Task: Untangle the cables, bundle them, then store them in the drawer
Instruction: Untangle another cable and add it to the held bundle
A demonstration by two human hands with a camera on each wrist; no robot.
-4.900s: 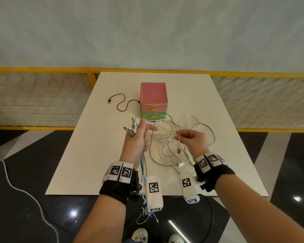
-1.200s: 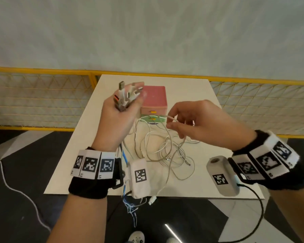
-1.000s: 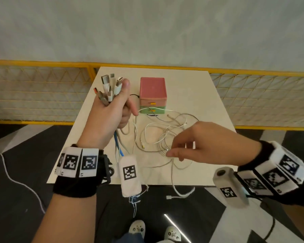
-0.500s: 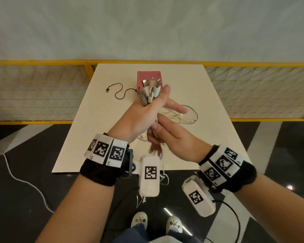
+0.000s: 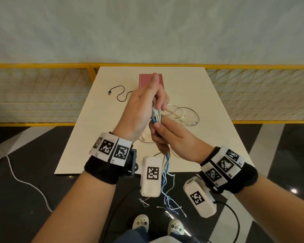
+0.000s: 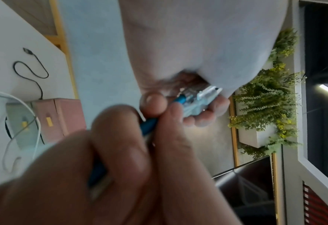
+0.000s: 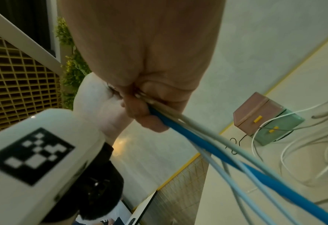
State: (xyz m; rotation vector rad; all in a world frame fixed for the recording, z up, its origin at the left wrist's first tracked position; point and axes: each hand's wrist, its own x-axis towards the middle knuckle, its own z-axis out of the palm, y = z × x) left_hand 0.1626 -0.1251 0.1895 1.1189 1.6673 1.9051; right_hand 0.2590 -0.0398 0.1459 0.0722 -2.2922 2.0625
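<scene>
My left hand [image 5: 156,104] is raised over the table and grips the plug ends of a bundle of blue and white cables [image 5: 156,118]. Its thumb points up. In the left wrist view its fingers [image 6: 199,115] curl round the plugs [image 6: 201,97]. Right below it, my right hand [image 5: 159,135] grips the same bundle, and the tails [image 5: 166,174] hang past the table's near edge. The right wrist view shows the blue cable [image 7: 207,144] running out of that fist [image 7: 145,118]. The pink and green drawer box [image 5: 143,80] stands behind my hands with both drawers closed [image 7: 263,120].
Loose white cables [image 5: 184,114] lie looped on the white table [image 5: 209,137] to the right of my hands. A black cable [image 5: 119,93] lies left of the box. A yellow mesh railing [image 5: 42,95] runs behind the table. The floor below is dark.
My right hand left the loose cables on the table and took hold of the bundle under my left hand. The left hand turned, so the plugs no longer stick up above it.
</scene>
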